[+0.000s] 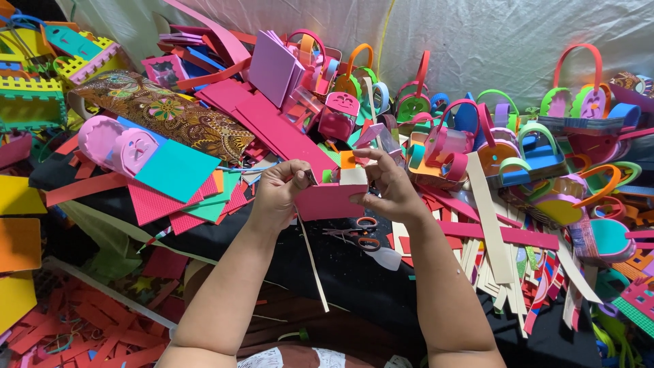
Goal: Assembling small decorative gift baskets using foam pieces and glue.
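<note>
Pink foam: a flat piece [332, 202] held up between both hands, with a cream strip [353, 176] lying along its top edge.
Left hand [278, 194]: fingers closed on the piece's left end, thumb and forefinger pinching near a small dark bit at the top corner.
Right hand [387, 184]: fingers closed on the right end, pressing at the cream strip.
Progress: judging by the flat shape, the piece is at an early stage; no handle or sides show on it, unlike the finished baskets beyond.
Below the grip: scissors [360, 234] with orange handles on a black cloth [354, 272], and a loose cream strip hanging down.
Left of the grip: a teal sheet [176, 169], pink sheets, red scraps on the floor.
Right of the grip: cream strips [487, 225] in a heap.
Beyond the grip: many small foam baskets [524, 146] with arched handles, piled up.
Farthest: a pale tarp wall [490, 41].
</note>
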